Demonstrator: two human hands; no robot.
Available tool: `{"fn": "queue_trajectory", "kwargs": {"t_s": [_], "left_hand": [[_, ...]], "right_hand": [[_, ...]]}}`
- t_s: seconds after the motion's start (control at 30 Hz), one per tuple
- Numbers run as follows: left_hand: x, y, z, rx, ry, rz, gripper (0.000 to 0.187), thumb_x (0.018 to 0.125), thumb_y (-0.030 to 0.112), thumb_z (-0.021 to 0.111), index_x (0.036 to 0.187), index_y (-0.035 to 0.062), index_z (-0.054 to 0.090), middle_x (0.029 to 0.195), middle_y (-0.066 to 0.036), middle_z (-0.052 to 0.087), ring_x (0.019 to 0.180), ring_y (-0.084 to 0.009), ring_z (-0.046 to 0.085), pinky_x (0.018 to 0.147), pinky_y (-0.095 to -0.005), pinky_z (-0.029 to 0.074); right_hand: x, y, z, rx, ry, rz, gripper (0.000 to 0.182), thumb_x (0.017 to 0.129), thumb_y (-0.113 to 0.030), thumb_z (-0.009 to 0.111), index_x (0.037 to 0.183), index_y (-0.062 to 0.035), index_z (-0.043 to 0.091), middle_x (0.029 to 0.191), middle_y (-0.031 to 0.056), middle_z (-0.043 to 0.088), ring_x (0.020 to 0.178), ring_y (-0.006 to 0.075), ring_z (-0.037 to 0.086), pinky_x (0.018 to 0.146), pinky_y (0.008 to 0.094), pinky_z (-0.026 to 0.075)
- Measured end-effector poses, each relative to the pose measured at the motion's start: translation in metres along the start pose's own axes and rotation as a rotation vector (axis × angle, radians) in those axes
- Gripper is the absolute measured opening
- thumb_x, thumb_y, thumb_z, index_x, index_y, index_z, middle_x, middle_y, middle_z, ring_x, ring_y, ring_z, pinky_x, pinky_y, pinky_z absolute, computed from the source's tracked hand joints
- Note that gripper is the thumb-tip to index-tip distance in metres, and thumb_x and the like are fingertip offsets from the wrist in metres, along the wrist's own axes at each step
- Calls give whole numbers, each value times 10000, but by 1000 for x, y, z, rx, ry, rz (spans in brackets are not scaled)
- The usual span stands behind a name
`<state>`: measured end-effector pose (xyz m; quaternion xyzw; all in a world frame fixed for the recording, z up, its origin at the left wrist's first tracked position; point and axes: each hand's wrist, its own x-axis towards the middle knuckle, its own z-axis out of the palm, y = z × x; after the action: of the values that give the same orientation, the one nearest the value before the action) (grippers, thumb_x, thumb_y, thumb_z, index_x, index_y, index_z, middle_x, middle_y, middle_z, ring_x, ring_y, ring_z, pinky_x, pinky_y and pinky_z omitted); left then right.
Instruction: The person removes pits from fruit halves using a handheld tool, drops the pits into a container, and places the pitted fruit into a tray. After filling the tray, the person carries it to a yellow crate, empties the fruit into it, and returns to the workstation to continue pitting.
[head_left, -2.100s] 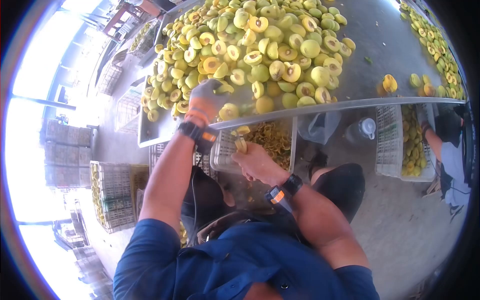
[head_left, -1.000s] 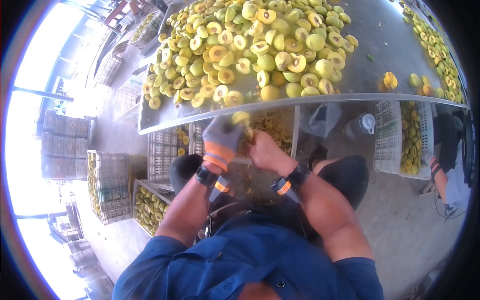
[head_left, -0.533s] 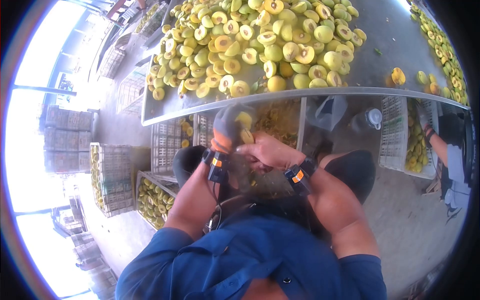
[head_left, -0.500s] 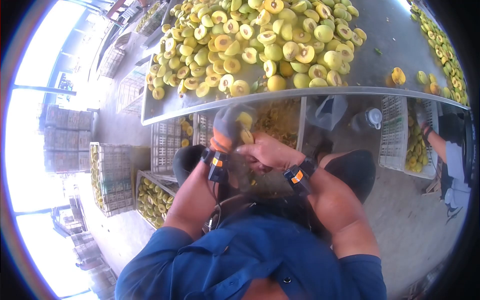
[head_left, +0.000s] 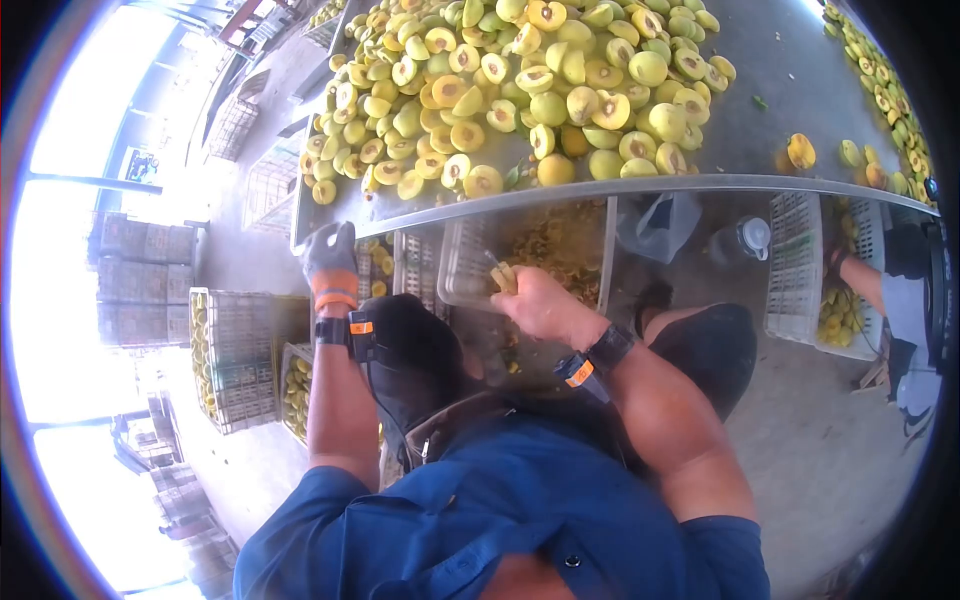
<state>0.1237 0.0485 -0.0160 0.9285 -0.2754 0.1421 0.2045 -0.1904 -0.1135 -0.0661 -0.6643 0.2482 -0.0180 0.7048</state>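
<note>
Inspector: Report the hands.

Assessor: The left hand (head_left: 328, 255), gloved in grey with an orange cuff, sits left of centre just under the table edge (head_left: 560, 190). Its fingers are loosely curled and I see nothing in them; whether the palm hides anything, I cannot tell. The bare right hand (head_left: 535, 300), at centre frame, is closed round a yellow fruit piece (head_left: 503, 277), with what looks like a short tool, too small to confirm.

Inspector: Where does that piece sit?

Assessor: Over the near rim of the white scrap crate (head_left: 470, 265) beneath the table, which holds brownish trimmings. The pile of halved fruit (head_left: 520, 90) fills the upper centre of the frame. A co-worker's arm (head_left: 860, 285) works at a separate crate at the right edge.

Inspector: Advice for doing it well?

Assessor: In my judgement, keep the right hand directly above the crate so waste falls inside, and keep any cutting edge angled away from the knee below.
</note>
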Motion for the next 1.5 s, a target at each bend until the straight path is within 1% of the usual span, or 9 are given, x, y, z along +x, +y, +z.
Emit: {"fn": "queue_trajectory", "kwargs": {"t_s": [0.13,0.2,0.3,0.4,0.47,0.6,0.7,0.87,1.5], "left_hand": [[12,43,9,-198,-4,285,417,911,226,783,1292,65,727,1219,-165,728,1187,-318,671,1019,-409,537],[5,126,-1,-292,-410,67,423,901,214,782,1299,82,726,1232,-183,724,1198,-324,676,1036,-403,533],[18,146,64,-189,-445,506,428,881,233,782,1286,103,733,1242,-192,726,1138,-339,711,997,-409,550],[28,165,97,-25,-584,665,435,868,262,785,1273,111,739,1237,-193,732,1090,-353,726,970,-419,560],[38,165,105,5,-747,665,439,862,287,788,1260,108,743,1217,-193,741,1071,-357,728,962,-423,561],[30,162,81,-214,-674,382,386,829,255,791,1165,68,756,1130,-190,764,1044,-363,735,928,-427,586],[13,160,61,-498,-586,248,384,816,222,828,1143,36,751,1054,-152,783,929,-269,755,845,-369,595],[-28,179,35,-655,-682,160,362,885,45,812,1211,-30,672,981,-105,758,775,-117,700,649,-269,578],[-75,202,14,-764,-519,-46,307,881,61,832,1122,-42,673,927,-116,753,700,-113,678,548,-263,533]], "right_hand": [[6,-4,2,39,41,-72,302,944,-181,659,1148,41,682,1027,251,745,984,398,725,894,458,543],[4,-17,-3,68,23,-31,316,950,-194,658,1154,46,675,1047,263,740,999,415,720,902,459,542],[5,-14,-3,30,69,0,322,951,-194,653,1158,52,665,1034,273,732,1006,428,714,917,469,540],[14,5,2,9,129,-120,257,959,-190,681,1084,32,646,922,128,699,837,216,668,769,398,540],[12,1,-3,2,130,-105,273,957,-194,682,1102,35,648,939,147,709,851,238,685,777,398,544],[19,-4,-7,-42,245,-159,293,954,-188,679,1136,39,646,985,192,726,891,291,709,812,418,545],[21,-11,-14,67,305,-178,356,946,-205,635,1177,66,638,1103,330,701,1090,513,661,954,524,512],[19,-16,-21,-34,355,-188,326,955,-197,609,1148,66,619,1086,339,694,1079,516,659,940,532,513],[3,-20,-25,-243,413,-152,237,958,-113,584,1116,64,580,966,354,696,954,547,673,837,583,536]]}}
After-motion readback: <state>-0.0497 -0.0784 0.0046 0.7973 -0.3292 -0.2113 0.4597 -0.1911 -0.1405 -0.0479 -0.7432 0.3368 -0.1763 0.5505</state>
